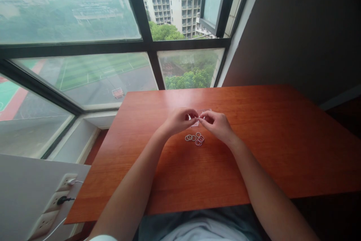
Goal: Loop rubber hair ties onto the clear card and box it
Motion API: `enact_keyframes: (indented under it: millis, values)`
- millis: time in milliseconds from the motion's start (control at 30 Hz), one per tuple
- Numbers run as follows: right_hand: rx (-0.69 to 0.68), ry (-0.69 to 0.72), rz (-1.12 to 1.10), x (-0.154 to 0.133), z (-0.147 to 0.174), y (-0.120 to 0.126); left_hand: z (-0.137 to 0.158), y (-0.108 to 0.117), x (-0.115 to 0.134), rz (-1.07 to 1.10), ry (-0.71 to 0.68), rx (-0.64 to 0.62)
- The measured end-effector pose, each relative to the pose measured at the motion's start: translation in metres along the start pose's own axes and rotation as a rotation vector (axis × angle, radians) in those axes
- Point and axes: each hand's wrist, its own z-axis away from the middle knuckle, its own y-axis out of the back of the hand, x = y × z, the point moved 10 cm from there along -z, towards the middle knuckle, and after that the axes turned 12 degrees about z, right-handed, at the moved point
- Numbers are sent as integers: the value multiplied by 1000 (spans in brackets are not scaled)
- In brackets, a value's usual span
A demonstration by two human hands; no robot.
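My left hand and my right hand meet above the middle of the table, thumbs and fingers pinched and the fingertips almost touching. Something small and pale shows between the fingertips, too small to name. Just behind and below the fingers lies a clear, shiny piece that looks like plastic, partly covered by the hands. Nearer to me, several small thin rings lie loosely in a cluster on the wood. Some look pale greenish-white and others pinkish, and a few overlap.
The reddish-brown wooden table stands against a large dark-framed window, with one pane swung outward. At the lower left, wall sockets have plugs and cables beside the table's left edge. A grey wall rises on the right.
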Motion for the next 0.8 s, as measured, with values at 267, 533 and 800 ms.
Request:
enact_keyframes:
  millis: [267, 533, 800]
  values:
    - [9, 2, 5, 0, 0, -2, -1, -1, -1, -44, -11, 3]
    - [-21, -26, 52, 7, 0, -6, 4, 23, -10, -205, 35, 61]
    - [-51, -38, 94, 11, 0, -10, 10, 40, -20, -323, 96, 70]
